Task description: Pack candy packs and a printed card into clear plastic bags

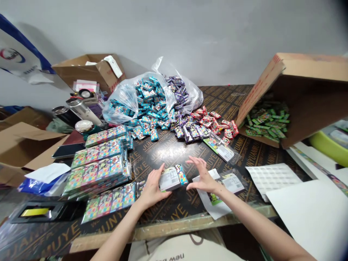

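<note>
Nearest the camera, at the lower middle of the frame, the left hand (152, 189) was clenched around one end of a small printed packet (171, 178), which showed a white barcode label on its upper face. The right hand (203, 179) was released, its fingers spread and curved just beside the packet's other end, with no clear grip on it. Both hands were over the worktop (174, 214), a black board printed with repeating gold lettering. To the right of the packet lay a white sheet (210, 203) and a clear plastic sleeve (231, 183). Farther right was a sheet of labels (272, 179). At the left, flat multicoloured packs in plastic (99, 177) were laid in overlapping rows. Beyond them, at the centre, a heap of small teal packets (152, 108) spilled from a clear plastic bag (119, 107), with red packets (214, 125) beside it. At the upper right, a tilted cardboard box (293, 72) held green strips (266, 123). Another cardboard box (92, 69) stood at the upper left, against the grey wall (174, 32).
</note>
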Available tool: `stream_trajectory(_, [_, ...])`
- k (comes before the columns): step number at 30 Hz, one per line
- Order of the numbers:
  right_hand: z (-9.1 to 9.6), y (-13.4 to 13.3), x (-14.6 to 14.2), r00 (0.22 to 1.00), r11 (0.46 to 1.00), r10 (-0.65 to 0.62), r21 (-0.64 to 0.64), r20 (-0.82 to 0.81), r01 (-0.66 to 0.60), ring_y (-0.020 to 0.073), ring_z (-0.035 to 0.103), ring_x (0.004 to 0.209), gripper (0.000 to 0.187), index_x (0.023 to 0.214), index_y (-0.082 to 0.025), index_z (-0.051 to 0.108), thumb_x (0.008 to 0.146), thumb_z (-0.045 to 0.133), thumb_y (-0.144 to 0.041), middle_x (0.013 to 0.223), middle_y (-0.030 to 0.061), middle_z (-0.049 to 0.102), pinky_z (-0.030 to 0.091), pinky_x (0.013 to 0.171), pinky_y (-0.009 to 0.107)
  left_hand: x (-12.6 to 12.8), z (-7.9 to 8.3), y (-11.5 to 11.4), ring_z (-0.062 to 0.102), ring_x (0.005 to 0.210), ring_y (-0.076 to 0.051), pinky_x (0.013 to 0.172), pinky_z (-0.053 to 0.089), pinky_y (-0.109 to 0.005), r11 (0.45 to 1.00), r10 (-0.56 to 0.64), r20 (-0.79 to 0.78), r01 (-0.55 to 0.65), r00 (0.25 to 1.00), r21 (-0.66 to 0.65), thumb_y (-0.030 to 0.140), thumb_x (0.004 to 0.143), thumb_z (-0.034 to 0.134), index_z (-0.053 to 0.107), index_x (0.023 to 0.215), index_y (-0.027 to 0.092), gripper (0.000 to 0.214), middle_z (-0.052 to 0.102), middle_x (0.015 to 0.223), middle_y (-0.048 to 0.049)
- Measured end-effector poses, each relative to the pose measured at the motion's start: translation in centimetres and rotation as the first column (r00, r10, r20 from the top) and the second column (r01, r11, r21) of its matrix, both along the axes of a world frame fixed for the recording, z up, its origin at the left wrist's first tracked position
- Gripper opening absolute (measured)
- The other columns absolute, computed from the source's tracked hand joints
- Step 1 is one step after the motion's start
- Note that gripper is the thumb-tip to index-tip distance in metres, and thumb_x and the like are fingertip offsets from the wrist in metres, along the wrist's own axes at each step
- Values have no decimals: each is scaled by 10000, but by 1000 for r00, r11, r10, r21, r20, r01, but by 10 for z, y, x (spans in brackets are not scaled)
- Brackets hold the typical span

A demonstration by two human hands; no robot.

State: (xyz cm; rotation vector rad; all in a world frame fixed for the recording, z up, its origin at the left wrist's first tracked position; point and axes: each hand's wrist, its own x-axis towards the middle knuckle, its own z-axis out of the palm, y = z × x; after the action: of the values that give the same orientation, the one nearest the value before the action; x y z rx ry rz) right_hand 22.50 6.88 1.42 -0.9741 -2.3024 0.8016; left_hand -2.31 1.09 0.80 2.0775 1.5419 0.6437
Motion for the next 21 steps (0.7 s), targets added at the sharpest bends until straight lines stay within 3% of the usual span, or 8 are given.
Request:
stream_trajectory(4, [8, 9, -14, 991, 991, 132, 5, -11, -132, 228, 466, 1130, 660, 1352, -253, 237, 787, 543, -402, 1032, 63, 638, 97, 1027, 470, 0, 0, 5, 456, 1069, -255, 945, 340, -432, 999, 42, 31, -41, 999, -6, 300, 599, 670, 91, 1386, 211, 981, 467, 1186, -101])
stream_trajectory(6, [11, 36, -22, 998, 996, -50, 77, -32, 52, 229, 481, 1097, 526, 1294, -256, 360, 807, 513, -386, 1085, 74, 609, 178, 1002, 451, 2, -3, 6, 445, 1087, -265, 946, 334, -436, 999, 37, 21, -38, 999, 7, 288, 593, 672, 84, 1388, 215, 990, 457, 1210, -107])
stream_trajectory(9, [11, 99, -31, 874, 859, -481, 160, -75, 487, 281, 452, 1101, 637, 1286, -194, 384, 729, 589, -424, 1162, 131, 547, 278, 937, 444, 7, -12, 9, 430, 1112, -281, 966, 303, -462, 1000, 1, -42, -1, 999, -1, 280, 566, 687, 112, 1385, 222, 1002, 464, 1225, -109])
stream_trajectory(12, [8, 151, -36, 807, 800, -590, 114, -21, 588, 282, 529, 978, 563, 1218, -134, 470, 711, 596, -342, 1022, 139, 610, 357, 871, 421, 12, -20, 15, 430, 1124, -293, 1016, 197, -521, 999, -5, -102, 1, 995, -45, 322, 507, 734, 283, 1337, 229, 949, 505, 1193, -97])
stream_trajectory(15, [2, 152, -43, 810, 808, -584, 66, -43, 586, 217, 588, 809, 379, 1136, -121, 533, 783, 476, -245, 920, 109, 643, 426, 778, 350, 18, -15, 26, 423, 1148, -294, 1027, 188, -514, 985, 171, 72, -167, 983, -51, 388, 540, 726, 494, 1195, 221, 715, 523, 1193, -102])
stream_trajectory(17, [-1, 125, -48, 844, 834, -524, 130, -113, 535, 205, 583, 820, 357, 1145, -146, 524, 809, 440, -234, 965, 99, 635, 433, 765, 338, 24, -5, 34, 471, 1115, -267, 988, 298, -447, 938, 347, 366, -316, 864, -144, 421, 627, 669, 556, 1120, 201, 552, 557, 1163, -107])
stream_trajectory(18, [-1, 105, -49, 881, 860, -453, 196, -136, 472, 207, 573, 843, 352, 1149, -164, 522, 813, 443, -232, 981, 93, 631, 427, 773, 344, 28, 1, 39, 512, 1071, -250, 946, 355, -412, 910, 416, 522, -337, 745, -243, 435, 666, 635, 567, 1099, 189, 502, 584, 1128, -108])
stream_trajectory(21, [4, 48, -48, 994, 909, -105, 404, -10, 100, 215, 544, 887, 345, 1144, -213, 537, 802, 492, -210, 949, 71, 633, 380, 828, 384, 40, 15, 49, 621, 822, -196, 758, 465, -322, 838, 544, 779, -142, 311, -528, 472, 702, 593, 596, 993, 139, 442, 661, 932, -98])
